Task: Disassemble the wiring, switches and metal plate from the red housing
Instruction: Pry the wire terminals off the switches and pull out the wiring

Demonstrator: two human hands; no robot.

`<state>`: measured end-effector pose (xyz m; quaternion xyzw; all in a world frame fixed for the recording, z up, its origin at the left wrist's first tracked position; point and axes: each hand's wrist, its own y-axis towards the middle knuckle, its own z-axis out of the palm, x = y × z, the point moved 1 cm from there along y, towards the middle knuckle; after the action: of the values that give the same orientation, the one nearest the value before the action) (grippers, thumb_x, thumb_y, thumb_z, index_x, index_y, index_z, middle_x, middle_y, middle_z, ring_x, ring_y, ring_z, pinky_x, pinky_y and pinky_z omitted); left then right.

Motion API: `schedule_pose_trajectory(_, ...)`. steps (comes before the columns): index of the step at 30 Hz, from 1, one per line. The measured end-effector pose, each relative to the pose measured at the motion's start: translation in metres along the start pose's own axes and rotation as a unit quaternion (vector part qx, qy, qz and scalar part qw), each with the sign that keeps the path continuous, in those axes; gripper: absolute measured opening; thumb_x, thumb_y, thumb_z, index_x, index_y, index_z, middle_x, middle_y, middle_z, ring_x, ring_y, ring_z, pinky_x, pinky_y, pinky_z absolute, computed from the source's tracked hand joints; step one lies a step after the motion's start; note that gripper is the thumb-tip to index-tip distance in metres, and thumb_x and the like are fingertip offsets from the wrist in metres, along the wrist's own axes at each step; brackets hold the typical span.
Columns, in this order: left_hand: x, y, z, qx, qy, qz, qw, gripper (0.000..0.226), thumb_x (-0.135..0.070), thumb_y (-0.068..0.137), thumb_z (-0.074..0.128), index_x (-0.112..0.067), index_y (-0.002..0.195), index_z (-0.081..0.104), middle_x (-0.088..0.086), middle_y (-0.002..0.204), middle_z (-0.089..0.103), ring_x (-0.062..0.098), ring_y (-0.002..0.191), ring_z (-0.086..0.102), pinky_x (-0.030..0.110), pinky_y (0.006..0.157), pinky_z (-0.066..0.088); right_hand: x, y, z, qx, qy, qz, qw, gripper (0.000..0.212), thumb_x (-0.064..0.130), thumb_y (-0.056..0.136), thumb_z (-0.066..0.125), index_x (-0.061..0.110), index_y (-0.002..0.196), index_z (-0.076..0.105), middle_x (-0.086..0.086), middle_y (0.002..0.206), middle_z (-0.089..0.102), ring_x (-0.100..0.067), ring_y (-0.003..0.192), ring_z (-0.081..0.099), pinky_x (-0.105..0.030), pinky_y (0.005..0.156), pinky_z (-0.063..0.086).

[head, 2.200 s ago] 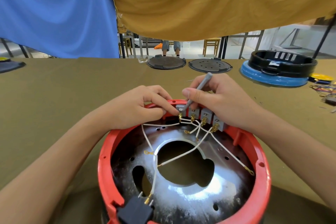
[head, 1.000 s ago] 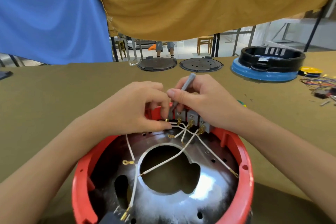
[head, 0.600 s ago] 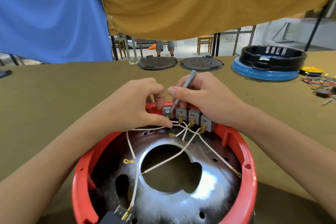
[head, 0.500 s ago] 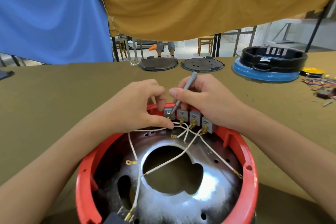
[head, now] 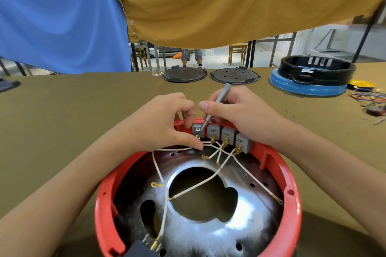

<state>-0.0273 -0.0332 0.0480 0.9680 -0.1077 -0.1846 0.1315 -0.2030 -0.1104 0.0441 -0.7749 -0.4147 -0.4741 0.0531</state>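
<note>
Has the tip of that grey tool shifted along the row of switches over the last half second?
No. The tool tip sits on the leftmost switch, as before, held by the right hand.

screwdriver (head: 216, 108) tip lowered onto leftmost switch (head: 197, 129), left hand (head: 165, 123) regripped

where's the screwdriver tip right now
In the head view, the screwdriver, held by the right hand, has its tip on the leftmost switch at the housing's far rim.
</note>
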Motion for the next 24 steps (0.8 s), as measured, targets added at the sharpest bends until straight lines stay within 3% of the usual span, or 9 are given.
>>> schedule_pose_trajectory(4, -0.0008, 0.0003, -0.0006, 0.001, -0.006, -0.002, 1.000, 0.044, -0.069, 0.055, 0.071, -0.031, 0.070, 0.053, -0.007, 0.091, 0.056, 0.013, 0.085, 0.057, 0.033, 0.076, 0.050, -0.0004, -0.0032, 0.0010, -0.012, -0.003, -0.030, 0.999, 0.030, 0.035, 0.096, 0.062, 0.012, 0.078, 0.066, -0.004, 0.063, 0.057, -0.004, 0.054, 0.048, -0.018, 0.054, 0.041)
schedule_pose_trajectory(9, 0.0010, 0.0003, -0.0005, -0.001, -0.009, 0.001, 1.000, 0.043, -0.070, 0.056, 0.070, -0.033, 0.069, 0.053, -0.009, 0.091, 0.056, 0.011, 0.085, 0.057, 0.025, 0.072, 0.046, 0.0012, -0.0033, 0.0012, -0.020, -0.033, -0.053, 0.998, 0.030, 0.036, 0.095, 0.062, 0.013, 0.079, 0.067, -0.014, 0.071, 0.063, -0.023, 0.062, 0.056, -0.033, 0.063, 0.047)
schedule_pose_trajectory(14, 0.0018, 0.0003, 0.0003, -0.003, -0.015, 0.000, 1.000, 0.043, -0.068, 0.055, 0.073, -0.032, 0.069, 0.053, -0.009, 0.090, 0.055, 0.012, 0.085, 0.057, 0.028, 0.073, 0.047, -0.0015, -0.0003, 0.0002, -0.009, -0.002, -0.016, 1.000, 0.031, 0.036, 0.096, 0.062, 0.014, 0.073, 0.067, 0.003, 0.059, 0.057, 0.000, 0.049, 0.046, -0.012, 0.051, 0.037)
schedule_pose_trajectory(18, 0.0023, 0.0002, 0.0005, -0.004, -0.014, 0.000, 1.000, 0.043, -0.066, 0.054, 0.076, -0.031, 0.068, 0.053, -0.009, 0.089, 0.055, 0.012, 0.084, 0.057, 0.028, 0.071, 0.046, -0.0052, 0.0016, -0.0004, -0.004, 0.017, 0.012, 1.000, 0.032, 0.039, 0.095, 0.063, 0.015, 0.074, 0.066, 0.006, 0.059, 0.055, 0.000, 0.048, 0.045, -0.011, 0.051, 0.038)
schedule_pose_trajectory(24, 0.0022, -0.0001, -0.0002, -0.006, -0.012, 0.004, 1.000, 0.042, -0.066, 0.057, 0.073, -0.030, 0.070, 0.055, -0.009, 0.090, 0.056, 0.010, 0.084, 0.057, 0.025, 0.070, 0.045, -0.0028, -0.0016, 0.0014, -0.016, 0.004, -0.040, 0.999, 0.031, 0.035, 0.096, 0.062, 0.012, 0.076, 0.066, 0.009, 0.057, 0.056, 0.001, 0.052, 0.048, -0.012, 0.053, 0.041)
